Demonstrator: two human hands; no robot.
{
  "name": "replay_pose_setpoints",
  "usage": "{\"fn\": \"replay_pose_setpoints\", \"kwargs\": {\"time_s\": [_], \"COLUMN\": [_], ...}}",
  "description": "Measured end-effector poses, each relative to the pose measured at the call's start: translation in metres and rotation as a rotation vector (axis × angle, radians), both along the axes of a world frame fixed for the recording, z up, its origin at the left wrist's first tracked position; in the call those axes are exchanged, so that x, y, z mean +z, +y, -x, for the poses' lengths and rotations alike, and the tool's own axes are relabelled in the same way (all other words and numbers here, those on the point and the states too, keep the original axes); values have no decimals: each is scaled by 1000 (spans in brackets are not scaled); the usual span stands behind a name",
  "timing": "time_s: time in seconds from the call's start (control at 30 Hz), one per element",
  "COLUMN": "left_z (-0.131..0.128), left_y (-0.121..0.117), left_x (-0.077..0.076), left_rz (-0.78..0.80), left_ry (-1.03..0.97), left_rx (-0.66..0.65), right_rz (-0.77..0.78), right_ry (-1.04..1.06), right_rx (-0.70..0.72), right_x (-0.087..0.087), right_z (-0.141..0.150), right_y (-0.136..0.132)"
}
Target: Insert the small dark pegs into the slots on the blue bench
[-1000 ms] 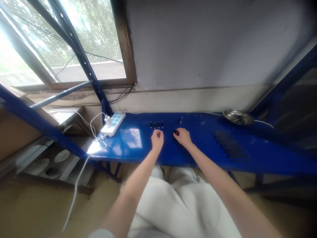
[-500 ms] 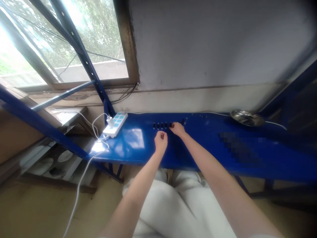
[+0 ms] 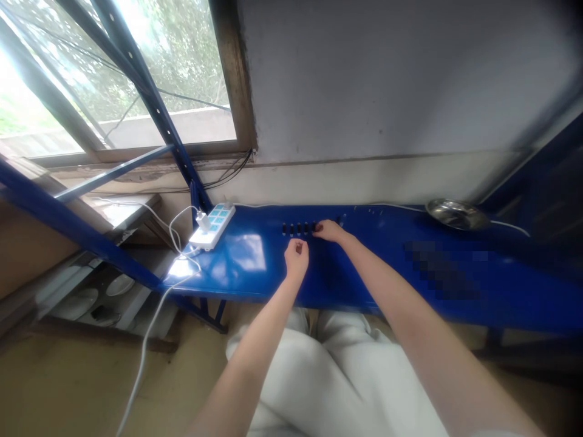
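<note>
Four dark pieces [image 3: 299,229] line up on the worktop [image 3: 328,276]. The right hand [image 3: 328,230] pinches a fifth piece [image 3: 314,226] at their right end, apparently aligning it; release would call for gentleness. The left hand [image 3: 297,260] is curled, contents unclear.

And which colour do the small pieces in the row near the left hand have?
The small pieces look black with pale ends, seen best in the head view.

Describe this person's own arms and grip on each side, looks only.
The left grip and right grip are both bare human hands, with no gloves. The forearms are slim and uncovered; no watch, bracelet or cable shows on them. Rings are too small to tell. Pale, off-white clothing covers the lap.
</note>
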State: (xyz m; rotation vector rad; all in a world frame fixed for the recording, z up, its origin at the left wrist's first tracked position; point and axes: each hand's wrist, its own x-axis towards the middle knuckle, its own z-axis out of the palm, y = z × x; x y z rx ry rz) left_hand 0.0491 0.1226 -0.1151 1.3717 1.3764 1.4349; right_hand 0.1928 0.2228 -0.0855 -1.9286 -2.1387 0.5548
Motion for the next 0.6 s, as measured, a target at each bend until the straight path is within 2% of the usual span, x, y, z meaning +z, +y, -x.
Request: {"fn": "replay_pose_setpoints", "kwargs": {"time_s": [0.17,0.23,0.33,0.47,0.6], "left_z": [0,0,1,1,1], "left_y": [-1,-3,-4,-4,-3], "left_x": [2,4,6,7,5], "left_rz": [38,48,60,78,80], "left_ry": [-13,-20,-22,-19,-22], "left_rx": [-9,-20,-32,-25,-28], "right_rz": [106,194,247,132,-38], "right_ry": [51,61,87,46,28], "right_rx": [48,48,-1,-155,-315], "right_x": [15,16,12,2,-12], "right_z": [-39,-57,-80,-96,-94], "right_y": [5,7,9,11,14]}}
